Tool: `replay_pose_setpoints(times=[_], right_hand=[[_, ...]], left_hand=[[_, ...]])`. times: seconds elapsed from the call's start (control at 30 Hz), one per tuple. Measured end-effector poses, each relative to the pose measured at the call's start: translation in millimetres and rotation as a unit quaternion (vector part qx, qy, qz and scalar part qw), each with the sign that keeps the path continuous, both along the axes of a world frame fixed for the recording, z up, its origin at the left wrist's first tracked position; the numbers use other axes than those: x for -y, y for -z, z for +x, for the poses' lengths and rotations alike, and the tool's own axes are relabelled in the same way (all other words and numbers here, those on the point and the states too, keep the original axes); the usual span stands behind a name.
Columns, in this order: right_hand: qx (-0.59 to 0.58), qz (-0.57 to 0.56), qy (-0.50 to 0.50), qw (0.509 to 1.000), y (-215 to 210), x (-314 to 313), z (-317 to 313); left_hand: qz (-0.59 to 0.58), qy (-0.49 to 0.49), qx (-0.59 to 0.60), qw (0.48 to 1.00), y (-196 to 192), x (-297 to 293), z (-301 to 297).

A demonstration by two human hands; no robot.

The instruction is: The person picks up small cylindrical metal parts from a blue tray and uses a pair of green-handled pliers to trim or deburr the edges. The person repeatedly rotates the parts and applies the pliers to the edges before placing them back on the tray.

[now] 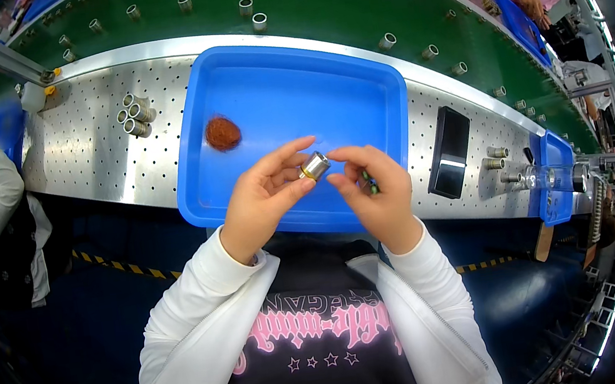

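Observation:
Over the blue tray (281,48), my left hand (260,195) grips a short metal cylinder (315,165) between thumb and fingers. The cylinder is tilted, silvery, with a yellow band at its lower left end and an opening at its upper right. My right hand (375,188) is closed, its index finger and thumb close to that opening. A small slim green-and-dark item (370,181) shows between the right fingers; its kind cannot be made out. Whether the right fingertips touch the cylinder is unclear. A reddish-brown scouring pad (222,133) lies in the tray's left part.
Several metal cylinders (134,115) stand grouped left of the tray on the perforated metal bench (97,154). A dark phone-like slab (449,151) lies to the right, near a clear bottle (546,177) and a smaller blue tray (561,209). Beyond runs a green conveyor (322,11) carrying more cylinders. Co-workers sit around.

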State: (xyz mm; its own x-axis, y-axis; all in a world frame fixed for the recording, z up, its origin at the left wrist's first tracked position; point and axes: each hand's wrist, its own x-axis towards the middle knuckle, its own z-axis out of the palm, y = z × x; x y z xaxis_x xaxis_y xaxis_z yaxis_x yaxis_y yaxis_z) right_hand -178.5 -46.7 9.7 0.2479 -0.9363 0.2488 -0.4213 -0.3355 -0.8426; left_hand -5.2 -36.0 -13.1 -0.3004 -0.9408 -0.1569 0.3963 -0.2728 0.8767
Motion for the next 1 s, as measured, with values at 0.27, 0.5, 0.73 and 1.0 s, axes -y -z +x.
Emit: replay_pose_setpoints(times=[0.27, 0.5, 0.73, 1.0], right_hand=[[-0.073, -0.15, -0.058, 0.984, 0.3, 1.2, 16.3], [0.026, -0.054, -0.064, 0.996, -0.8, -2.3, 13.5], [0.224, 0.107, -0.066, 0.966, 4.1, -7.8, 3.2], [0.262, 0.128, -0.048, 0.955, 4.0, -7.3, -4.7]], left_hand=[[-0.044, 0.01, 0.038, 0.998, 7.1, -3.2, -6.6], [0.019, 0.058, -0.063, 0.996, 11.9, -4.1, -5.3], [0.078, 0.032, -0.081, 0.993, 4.8, -2.6, -3.7], [0.136, -0.001, -0.129, 0.982, -7.3, -0.5, -1.7]])
